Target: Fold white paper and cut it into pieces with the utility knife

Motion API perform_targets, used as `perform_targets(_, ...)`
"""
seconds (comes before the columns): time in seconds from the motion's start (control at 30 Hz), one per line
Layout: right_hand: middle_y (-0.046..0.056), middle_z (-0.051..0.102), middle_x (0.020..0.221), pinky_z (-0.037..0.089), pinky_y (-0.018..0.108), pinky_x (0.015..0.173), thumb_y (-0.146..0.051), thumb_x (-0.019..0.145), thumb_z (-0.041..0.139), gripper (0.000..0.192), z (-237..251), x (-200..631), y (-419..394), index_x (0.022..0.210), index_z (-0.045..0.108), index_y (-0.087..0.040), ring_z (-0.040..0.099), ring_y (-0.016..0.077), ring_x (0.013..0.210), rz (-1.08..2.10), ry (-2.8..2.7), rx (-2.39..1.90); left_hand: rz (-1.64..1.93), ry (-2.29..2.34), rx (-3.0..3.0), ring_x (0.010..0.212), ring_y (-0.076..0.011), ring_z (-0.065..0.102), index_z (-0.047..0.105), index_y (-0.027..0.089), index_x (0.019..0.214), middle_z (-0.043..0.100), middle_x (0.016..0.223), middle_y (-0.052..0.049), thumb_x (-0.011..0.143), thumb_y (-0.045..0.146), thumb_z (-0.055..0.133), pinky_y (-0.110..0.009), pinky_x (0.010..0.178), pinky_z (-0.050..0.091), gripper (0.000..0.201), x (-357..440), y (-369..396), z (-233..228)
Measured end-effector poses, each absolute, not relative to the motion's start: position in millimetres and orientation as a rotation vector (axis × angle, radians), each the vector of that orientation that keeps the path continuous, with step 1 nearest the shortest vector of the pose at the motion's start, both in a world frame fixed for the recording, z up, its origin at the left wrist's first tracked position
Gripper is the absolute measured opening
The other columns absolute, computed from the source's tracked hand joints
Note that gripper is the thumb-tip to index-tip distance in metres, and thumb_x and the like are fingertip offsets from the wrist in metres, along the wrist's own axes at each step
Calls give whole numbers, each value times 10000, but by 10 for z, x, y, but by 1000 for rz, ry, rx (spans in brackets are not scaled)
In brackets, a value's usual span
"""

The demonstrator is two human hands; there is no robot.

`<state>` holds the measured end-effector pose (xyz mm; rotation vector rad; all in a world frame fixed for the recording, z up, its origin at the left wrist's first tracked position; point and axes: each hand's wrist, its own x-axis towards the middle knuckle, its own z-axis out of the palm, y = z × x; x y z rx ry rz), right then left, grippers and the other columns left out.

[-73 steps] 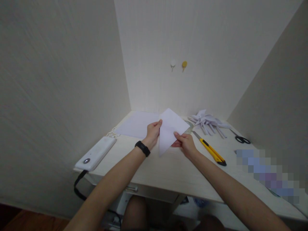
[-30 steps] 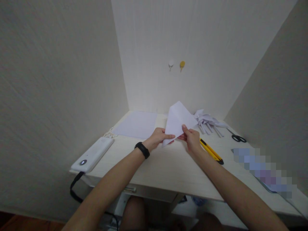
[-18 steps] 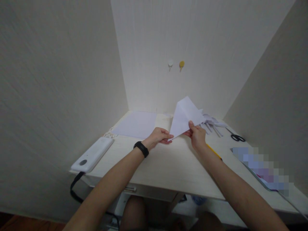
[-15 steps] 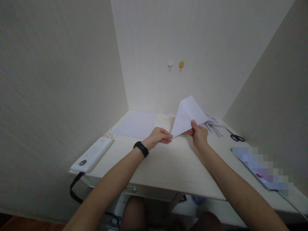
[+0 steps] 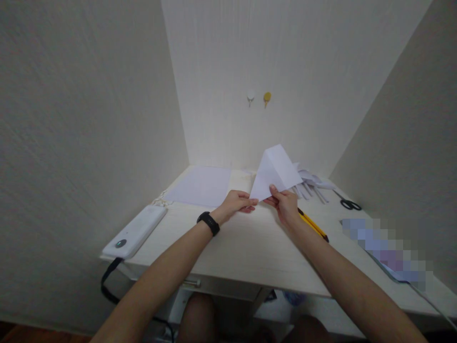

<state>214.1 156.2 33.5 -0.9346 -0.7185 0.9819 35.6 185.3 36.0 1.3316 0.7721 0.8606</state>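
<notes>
White folded paper (image 5: pixel 274 171) stands lifted at twelve o'clock over the desk (image 5: pixel 250 247); my right hand (image 5: pixel 283 207) pinches its lower edge, left hand (image 5: pixel 235 204) pinches its corner. I'd align edges squarely before creasing.

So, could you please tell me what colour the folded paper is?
White; the folded paper shows best in the head view.

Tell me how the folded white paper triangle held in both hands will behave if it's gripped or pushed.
The folded white paper triangle probably weighs very little, since the right hand pinches just its lower edge. Its fold likely stiffens it: it stands raised without drooping. A hard squeeze would probably crease it.
</notes>
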Motion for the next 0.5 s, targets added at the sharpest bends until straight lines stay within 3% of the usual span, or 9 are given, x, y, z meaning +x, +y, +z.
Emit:
perform_targets(0.23, 89, 756, 691, 642, 382, 577, -575, 566, 860, 455, 348, 2133, 1547, 688, 651, -189, 741, 288, 659, 1018, -734, -926, 962, 752, 1328, 567, -120, 641, 716, 73, 696, 694, 704, -73, 487, 447, 952, -263, 592, 552, 488, 381, 1865, 340)
perform_targets(0.5, 102, 764, 716, 654, 434, 640, -618, 552, 864, 495, 319, 2133, 1561, 688, 670, -183, 751, 313, 700, 1020, -825, -912, 976, 718, 1236, 662, -135, 673, 749, 73, 769, 729, 813, -96, 504, 383, 958, -298, 706, 571, 458, 399, 1833, 373)
